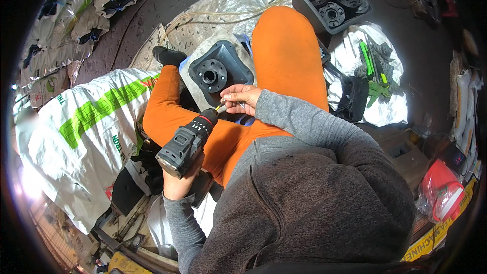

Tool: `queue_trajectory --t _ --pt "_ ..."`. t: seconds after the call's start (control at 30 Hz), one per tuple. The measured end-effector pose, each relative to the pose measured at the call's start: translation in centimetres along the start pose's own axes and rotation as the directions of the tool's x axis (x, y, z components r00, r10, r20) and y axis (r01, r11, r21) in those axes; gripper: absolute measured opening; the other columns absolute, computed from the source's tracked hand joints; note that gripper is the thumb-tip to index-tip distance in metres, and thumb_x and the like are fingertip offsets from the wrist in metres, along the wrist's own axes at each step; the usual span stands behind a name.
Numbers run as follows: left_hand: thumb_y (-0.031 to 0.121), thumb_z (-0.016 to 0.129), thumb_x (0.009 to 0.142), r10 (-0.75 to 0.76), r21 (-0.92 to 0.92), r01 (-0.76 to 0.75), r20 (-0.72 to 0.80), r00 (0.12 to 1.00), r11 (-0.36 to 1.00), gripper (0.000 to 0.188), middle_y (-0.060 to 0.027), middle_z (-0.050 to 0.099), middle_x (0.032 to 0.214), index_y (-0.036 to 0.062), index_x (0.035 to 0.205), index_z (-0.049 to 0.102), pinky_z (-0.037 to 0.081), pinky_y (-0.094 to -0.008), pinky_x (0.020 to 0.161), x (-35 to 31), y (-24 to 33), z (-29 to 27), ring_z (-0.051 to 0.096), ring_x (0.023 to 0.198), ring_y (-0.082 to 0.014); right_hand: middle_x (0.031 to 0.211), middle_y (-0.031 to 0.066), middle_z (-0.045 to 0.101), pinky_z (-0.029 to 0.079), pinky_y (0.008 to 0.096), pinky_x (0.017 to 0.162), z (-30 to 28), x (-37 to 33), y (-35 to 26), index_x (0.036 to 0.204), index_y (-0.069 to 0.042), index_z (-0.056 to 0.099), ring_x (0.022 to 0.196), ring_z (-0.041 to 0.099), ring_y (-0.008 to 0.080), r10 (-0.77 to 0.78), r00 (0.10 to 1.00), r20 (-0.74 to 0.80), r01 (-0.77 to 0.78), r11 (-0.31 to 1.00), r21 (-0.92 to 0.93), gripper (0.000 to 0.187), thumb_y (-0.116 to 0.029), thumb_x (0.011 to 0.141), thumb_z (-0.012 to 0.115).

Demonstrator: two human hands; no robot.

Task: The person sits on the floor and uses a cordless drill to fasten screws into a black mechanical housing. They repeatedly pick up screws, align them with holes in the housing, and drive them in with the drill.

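A grey-and-black cordless drill [183,141] with a red-ringed chuck [207,115] was gripped by the left hand [179,184] above an orange-trousered thigh [220,142]; its yellow bit [220,106] was met by the right hand [243,97], fingers [233,90] pinched, contents unclear, near a dark grey, square-flanged part [240,71] with a round hub [218,72]

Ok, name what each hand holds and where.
Left hand: cordless drill, by its handle. Right hand: fingers pinched near the drill bit; anything held there cannot be told.
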State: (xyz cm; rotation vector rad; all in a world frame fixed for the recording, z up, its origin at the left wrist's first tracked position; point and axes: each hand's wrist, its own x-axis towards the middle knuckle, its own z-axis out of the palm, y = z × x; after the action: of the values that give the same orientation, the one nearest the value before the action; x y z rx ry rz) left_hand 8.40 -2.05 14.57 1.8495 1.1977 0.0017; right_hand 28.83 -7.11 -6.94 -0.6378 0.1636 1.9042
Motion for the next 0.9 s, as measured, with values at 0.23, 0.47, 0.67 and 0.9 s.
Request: queue_trajectory --t 0.23,0.47,0.67,0.9 --pt "0.006 0.072 0.074 0.103 0.116 -0.107 0.037 0.994 0.987 0.027 -0.0065 0.066 0.090 0.0026 0.100 0.064 0.050 -0.0335 0.072 1.1 -0.8 -0.3 0.063 0.080 -0.0193 0.094 0.0050 0.065 0.060 0.0270 0.074 -0.1 0.7 -0.1 0.107 -0.003 0.060 0.080 0.065 0.0102 0.022 0.999 -0.026 -0.024 0.998 -0.056 0.022 -0.011 0.087 0.066" --pt "0.005 0.072 0.074 0.008 0.117 -0.020 0.100 0.995 0.993 0.040 -0.0125 0.063 0.105 0.0004 0.111 0.058 0.048 -0.0355 0.086 2.2 -0.2 -0.9 0.062 0.096 -0.0266 0.091 0.0042 0.066 0.060 0.0249 0.071 0.2 0.9 -1.0 0.109 -0.001 0.060 0.075 0.066 0.0089 0.084 0.996 -0.011 -0.083 0.994 0.073 0.024 -0.012 0.089 0.065" --pt "0.004 0.070 0.073 0.096 0.233 -0.126 0.135 0.986 0.964 0.038 -0.0138 0.065 0.107 0.0012 0.110 0.061 0.046 -0.0360 0.091 3.8 0.8 -1.2 0.062 0.101 -0.0283 0.088 0.0022 0.064 0.058 0.0263 0.071 0.5 1.1 -0.8 0.113 -0.002 0.060 0.077 0.064 0.0090 0.084 0.994 -0.075 -0.081 0.996 0.036 0.028 -0.020 0.093 0.060" --pt "0.006 0.070 0.077 -0.011 0.073 0.011 -0.005 1.000 0.997 0.028 -0.0111 0.067 0.100 0.0023 0.104 0.065 0.049 -0.0349 0.083 8.0 1.0 -1.9 0.065 0.092 -0.0238 0.068 -0.0069 0.045 0.038 0.0217 0.047 -0.3 2.5 0.1 0.113 -0.010 0.062 0.052 0.037 0.0033 -0.058 0.901 -0.430 0.020 0.995 -0.093 0.023 -0.023 0.094 0.057"
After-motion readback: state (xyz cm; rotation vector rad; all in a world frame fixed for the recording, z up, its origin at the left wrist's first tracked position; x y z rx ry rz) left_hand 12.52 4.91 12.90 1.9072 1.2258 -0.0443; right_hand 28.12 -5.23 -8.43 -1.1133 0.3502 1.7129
